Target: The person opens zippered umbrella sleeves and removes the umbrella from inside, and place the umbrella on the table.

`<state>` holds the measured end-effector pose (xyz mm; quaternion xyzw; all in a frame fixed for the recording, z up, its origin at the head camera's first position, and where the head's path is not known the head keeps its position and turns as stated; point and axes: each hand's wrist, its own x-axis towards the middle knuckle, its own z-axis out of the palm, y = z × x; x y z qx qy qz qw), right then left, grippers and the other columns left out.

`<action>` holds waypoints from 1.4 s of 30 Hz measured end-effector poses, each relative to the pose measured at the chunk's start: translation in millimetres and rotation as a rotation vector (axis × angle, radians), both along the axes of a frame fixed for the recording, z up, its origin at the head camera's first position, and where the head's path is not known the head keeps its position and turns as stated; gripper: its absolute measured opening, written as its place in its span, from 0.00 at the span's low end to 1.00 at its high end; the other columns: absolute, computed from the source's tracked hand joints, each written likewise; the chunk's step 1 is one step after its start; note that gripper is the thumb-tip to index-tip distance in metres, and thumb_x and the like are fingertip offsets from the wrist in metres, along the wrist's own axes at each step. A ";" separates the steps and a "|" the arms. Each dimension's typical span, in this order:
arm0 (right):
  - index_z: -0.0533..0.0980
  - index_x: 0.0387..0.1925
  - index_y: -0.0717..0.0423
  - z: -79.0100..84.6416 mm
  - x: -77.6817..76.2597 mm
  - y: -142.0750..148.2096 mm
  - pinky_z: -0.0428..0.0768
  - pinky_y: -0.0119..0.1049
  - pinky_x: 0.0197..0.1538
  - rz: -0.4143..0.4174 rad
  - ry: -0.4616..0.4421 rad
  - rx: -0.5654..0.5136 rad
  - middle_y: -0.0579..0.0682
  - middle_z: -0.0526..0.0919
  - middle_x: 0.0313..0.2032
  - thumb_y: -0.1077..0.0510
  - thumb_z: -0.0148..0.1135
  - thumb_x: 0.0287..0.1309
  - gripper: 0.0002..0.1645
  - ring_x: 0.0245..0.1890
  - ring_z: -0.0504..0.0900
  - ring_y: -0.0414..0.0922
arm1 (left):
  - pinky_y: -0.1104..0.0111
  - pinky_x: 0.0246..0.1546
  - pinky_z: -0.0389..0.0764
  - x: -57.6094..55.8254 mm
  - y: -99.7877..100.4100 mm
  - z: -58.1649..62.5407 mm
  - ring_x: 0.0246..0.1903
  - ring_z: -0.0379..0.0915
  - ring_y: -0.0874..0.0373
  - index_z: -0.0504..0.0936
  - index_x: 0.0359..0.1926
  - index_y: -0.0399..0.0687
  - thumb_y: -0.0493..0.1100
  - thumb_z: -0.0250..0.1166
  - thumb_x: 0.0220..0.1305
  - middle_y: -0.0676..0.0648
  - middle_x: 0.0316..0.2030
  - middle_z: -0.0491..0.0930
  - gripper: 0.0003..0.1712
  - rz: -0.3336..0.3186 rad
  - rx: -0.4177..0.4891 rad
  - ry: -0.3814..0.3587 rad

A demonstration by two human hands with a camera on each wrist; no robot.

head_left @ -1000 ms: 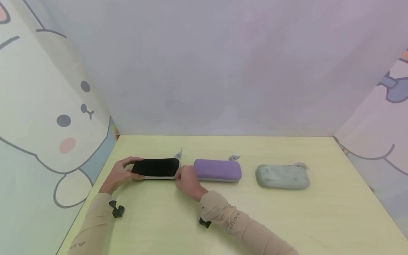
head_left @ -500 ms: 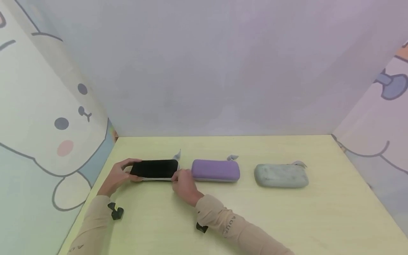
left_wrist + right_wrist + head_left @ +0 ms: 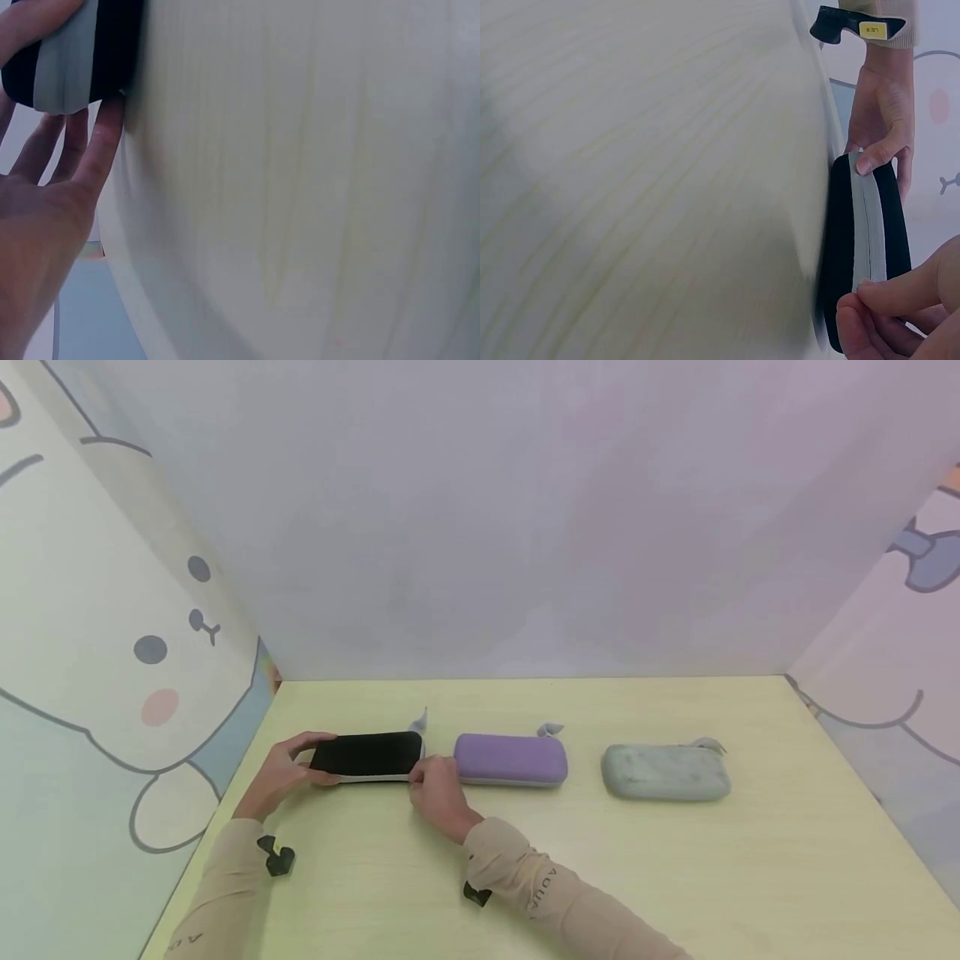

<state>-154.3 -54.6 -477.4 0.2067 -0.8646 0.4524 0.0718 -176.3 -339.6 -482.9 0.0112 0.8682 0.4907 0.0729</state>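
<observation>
Nearest, in front of the black zip case (image 3: 367,755), lay the beige left sleeve (image 3: 217,893) and the beige right sleeve (image 3: 573,897), each with a black mount (image 3: 280,861) at the wrist. The right hand (image 3: 442,797) reached to the case's near right corner, its fingers closed in a pinch, the thumb on the grey zip band (image 3: 867,225); whether a zip pull sat between them could not be told. The left hand (image 3: 281,772) gripped the case's left end, its fingers parted only by the case's depth: thumb on the band at the near side, the others around the end and the far side. So the case lay on the pale yellow worktop (image 3: 637,868) between the two hands, touched by both. Just right of it lay a purple case (image 3: 510,759); farther right, a grey-green case (image 3: 665,772). A grey fabric tab (image 3: 419,722) rose behind the black case's right end. Well behind it stood a pale wall (image 3: 525,527).
</observation>
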 end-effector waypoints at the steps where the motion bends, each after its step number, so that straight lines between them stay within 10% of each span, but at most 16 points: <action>1: 0.85 0.22 0.63 -0.5 -0.1 -0.3 0.76 0.24 0.32 -0.002 0.001 -0.001 0.50 0.85 0.24 0.79 0.52 0.36 0.18 0.28 0.82 0.39 | 0.59 0.54 0.69 -0.1 0.4 0.6 0.63 0.58 0.53 0.74 0.60 0.56 0.48 0.80 0.38 0.50 0.63 0.65 0.43 -0.003 0.006 -0.002; 42: 0.85 0.24 0.62 -2.9 8.9 -16.9 0.75 0.23 0.34 -0.076 -0.014 -0.023 0.49 0.85 0.25 0.77 0.58 0.42 0.13 0.29 0.81 0.39 | 0.48 0.60 0.62 -0.2 5.3 3.7 0.65 0.52 0.46 0.73 0.60 0.47 0.46 0.80 0.37 0.43 0.64 0.63 0.44 0.010 0.016 -0.006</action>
